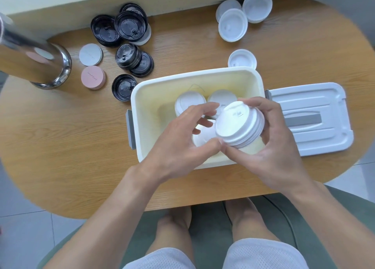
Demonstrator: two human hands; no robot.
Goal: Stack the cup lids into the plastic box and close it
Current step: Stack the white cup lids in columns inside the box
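Observation:
A white plastic box (154, 98) stands open in the middle of the table. Inside it lie white lids (189, 102) at the back and another white lid (203, 136) under my hands. My right hand (269, 141) grips a tilted stack of white lids (237, 124) above the box. My left hand (182, 141) touches the stack's rim with thumb and fingertips. The box's grey-handled cover (312, 116) lies flat to the right of the box.
Several black lids (125, 27) lie at the back left, with a white disc (90, 54) and a pink disc (93, 77) beside them. White lids (233, 24) sit at the back right, one (242, 58) behind the box. A steel cylinder (34, 59) stands far left.

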